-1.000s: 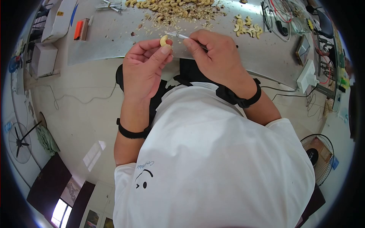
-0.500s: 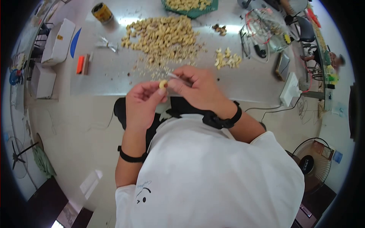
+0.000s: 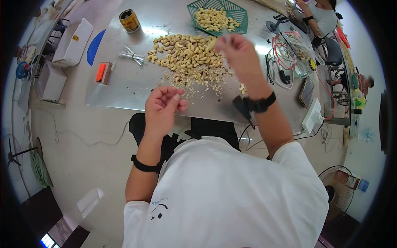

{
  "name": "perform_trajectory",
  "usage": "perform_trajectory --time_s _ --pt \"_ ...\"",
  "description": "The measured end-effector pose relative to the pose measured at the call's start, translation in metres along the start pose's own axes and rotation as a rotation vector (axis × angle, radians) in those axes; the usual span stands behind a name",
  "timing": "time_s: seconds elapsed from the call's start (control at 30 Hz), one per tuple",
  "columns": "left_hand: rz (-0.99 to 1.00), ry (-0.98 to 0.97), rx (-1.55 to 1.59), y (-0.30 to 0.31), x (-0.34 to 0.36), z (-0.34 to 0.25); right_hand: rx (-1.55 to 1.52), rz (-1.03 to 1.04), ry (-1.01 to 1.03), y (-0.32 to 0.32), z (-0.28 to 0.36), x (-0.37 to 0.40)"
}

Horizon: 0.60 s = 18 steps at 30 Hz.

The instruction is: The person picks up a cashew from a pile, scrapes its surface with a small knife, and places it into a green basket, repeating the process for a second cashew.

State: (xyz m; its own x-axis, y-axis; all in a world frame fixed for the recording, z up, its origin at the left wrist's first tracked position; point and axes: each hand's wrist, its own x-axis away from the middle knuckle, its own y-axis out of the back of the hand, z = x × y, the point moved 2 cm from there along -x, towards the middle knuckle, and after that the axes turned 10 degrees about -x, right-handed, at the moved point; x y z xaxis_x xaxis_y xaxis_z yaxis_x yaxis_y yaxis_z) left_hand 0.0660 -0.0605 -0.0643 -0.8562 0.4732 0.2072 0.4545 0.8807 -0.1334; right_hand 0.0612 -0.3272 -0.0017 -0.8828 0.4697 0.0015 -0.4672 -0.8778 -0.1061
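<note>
My right hand (image 3: pixel 240 51) is stretched forward over the metal table (image 3: pixel 124 89), blurred, just short of the green tray (image 3: pixel 240 18) of peeled cashews. Its fingertips pinch a pale cashew (image 3: pixel 212 42). Whether the small blade is still in that hand, I cannot tell. My left hand (image 3: pixel 164 105) hovers at the table's near edge with its fingers loosely curled and nothing in them. Between the hands lies a large pile of cashews (image 3: pixel 184 51), with husk scraps (image 3: pixel 194 78) spread on its near side.
A tin can (image 3: pixel 129 20), a bundle of metal tools (image 3: pixel 132 56) and an orange block (image 3: pixel 101 71) sit left of the pile. Cables and a clear container (image 3: pixel 291 49) lie to the right, beside a power strip (image 3: pixel 312 115). Another person (image 3: pixel 320 16) sits at the far right.
My right hand left the left hand and reached forward toward the green tray. The cashew is gone from my left fingers, which opened. The view tilted up, showing more of the table.
</note>
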Motion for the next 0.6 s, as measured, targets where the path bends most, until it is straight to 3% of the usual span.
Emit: perform_trajectory --time_s 0.13,0.23,0.3,0.33,0.43,0.53,0.6 --pt "-0.128 -0.183 0.077 0.017 -0.019 0.005 -0.064 -0.076 0.238 0.012 0.004 -0.047" --pt "-0.274 -0.484 -0.073 0.039 -0.041 0.025 0.181 0.082 0.248 -0.010 0.001 -0.050" --pt "-0.347 -0.548 -0.155 0.041 -0.048 0.038 0.506 0.256 0.182 -0.030 0.000 -0.041" --pt "-0.382 -0.576 -0.197 0.041 -0.049 0.041 0.506 0.309 0.175 -0.037 -0.018 -0.046" --pt "-0.441 -0.699 -0.492 0.036 -0.049 0.035 0.812 0.371 0.300 -0.066 -0.028 -0.052" --pt "-0.428 -0.685 -0.719 0.035 -0.046 0.030 0.999 0.428 0.278 -0.080 -0.048 -0.073" --pt "-0.435 -0.660 -0.710 0.034 -0.046 0.029 1.103 0.438 0.284 -0.086 -0.058 -0.081"
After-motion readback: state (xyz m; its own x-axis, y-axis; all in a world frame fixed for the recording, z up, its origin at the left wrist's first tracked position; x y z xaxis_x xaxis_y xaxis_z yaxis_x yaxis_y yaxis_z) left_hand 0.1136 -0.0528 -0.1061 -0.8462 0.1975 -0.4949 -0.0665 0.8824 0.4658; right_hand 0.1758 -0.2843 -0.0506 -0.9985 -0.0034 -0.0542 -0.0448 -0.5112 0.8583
